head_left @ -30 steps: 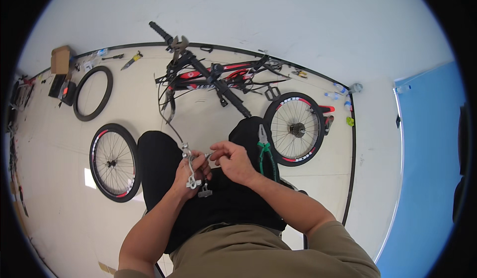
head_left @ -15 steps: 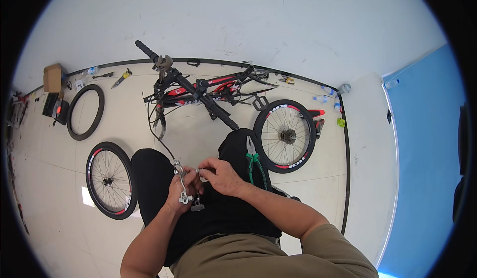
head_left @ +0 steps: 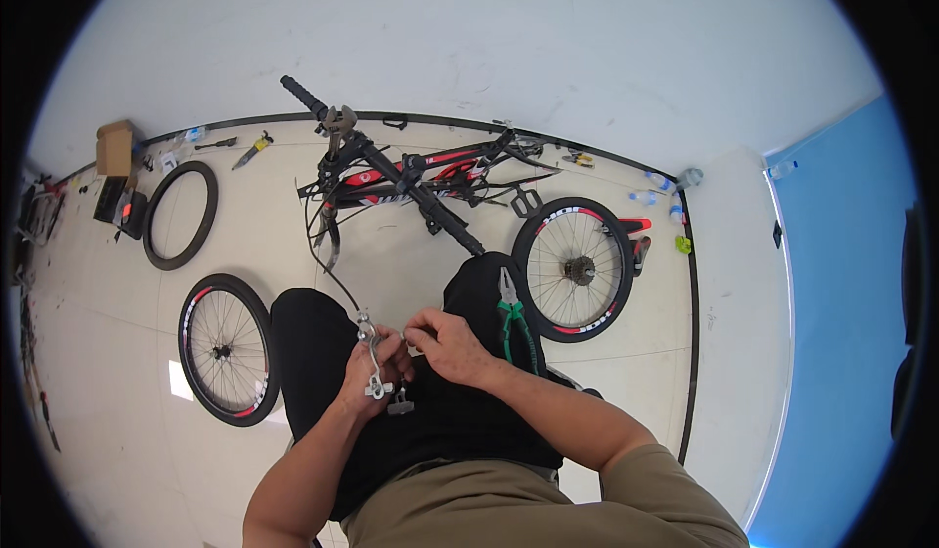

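Note:
My left hand is closed around a silver bicycle brake caliper over my lap. One brake pad hangs below the fingers, against my black trousers. A black cable runs from the caliper's upper end up to the bicycle's front. My right hand is closed too, its thumb and finger pinched beside the left fingertips. Something small and light shows at that pinch, too small to make out. Pliers with green handles lie across my right thigh.
A red and black bicycle frame with its handlebar lies ahead of me. One wheel is at my left, another with a cassette at my right. A loose tyre, an open cardboard box and plastic bottles stand or lie near the walls.
The whole view has shifted slightly, so everything sits a little further right. Both hands keep nearly the same hold on the caliper and the small piece.

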`<state>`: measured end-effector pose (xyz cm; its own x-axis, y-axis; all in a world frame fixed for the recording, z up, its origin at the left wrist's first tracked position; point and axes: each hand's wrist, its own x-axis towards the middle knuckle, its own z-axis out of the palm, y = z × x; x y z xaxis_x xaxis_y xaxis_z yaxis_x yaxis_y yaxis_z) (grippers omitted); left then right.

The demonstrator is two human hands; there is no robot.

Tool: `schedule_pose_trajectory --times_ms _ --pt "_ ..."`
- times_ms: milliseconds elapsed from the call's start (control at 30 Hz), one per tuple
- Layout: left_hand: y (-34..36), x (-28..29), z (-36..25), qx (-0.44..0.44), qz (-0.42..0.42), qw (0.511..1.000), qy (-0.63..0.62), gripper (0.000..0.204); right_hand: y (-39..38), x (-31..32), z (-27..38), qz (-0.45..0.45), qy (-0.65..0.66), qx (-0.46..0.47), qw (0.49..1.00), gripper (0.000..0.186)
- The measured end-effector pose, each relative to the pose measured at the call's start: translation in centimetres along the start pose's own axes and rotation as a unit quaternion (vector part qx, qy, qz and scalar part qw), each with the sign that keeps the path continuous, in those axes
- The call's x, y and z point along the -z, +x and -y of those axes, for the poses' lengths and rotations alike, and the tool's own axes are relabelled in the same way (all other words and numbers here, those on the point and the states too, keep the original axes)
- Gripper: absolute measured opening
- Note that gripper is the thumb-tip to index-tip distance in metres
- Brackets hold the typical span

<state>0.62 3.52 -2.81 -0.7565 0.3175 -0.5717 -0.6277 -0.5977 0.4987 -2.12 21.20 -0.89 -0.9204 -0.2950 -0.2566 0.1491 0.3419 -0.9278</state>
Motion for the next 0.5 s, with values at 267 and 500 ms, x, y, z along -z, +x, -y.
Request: schedule_pose_trajectory --times_ms 267,500 --pt "0.0 0.7 0.2 -0.006 0.037 0.999 -0.001 0.018 0.3 -0.5 -0.3 -0.026 -0.019 0.001 0.999 0.025" --pt "0.3 0.5 0.5 -0.016 0.017 1.000 -0.011 0.037 0.3 0.0 -0.7 0.011 0.021 -0.038 0.999 0.014"
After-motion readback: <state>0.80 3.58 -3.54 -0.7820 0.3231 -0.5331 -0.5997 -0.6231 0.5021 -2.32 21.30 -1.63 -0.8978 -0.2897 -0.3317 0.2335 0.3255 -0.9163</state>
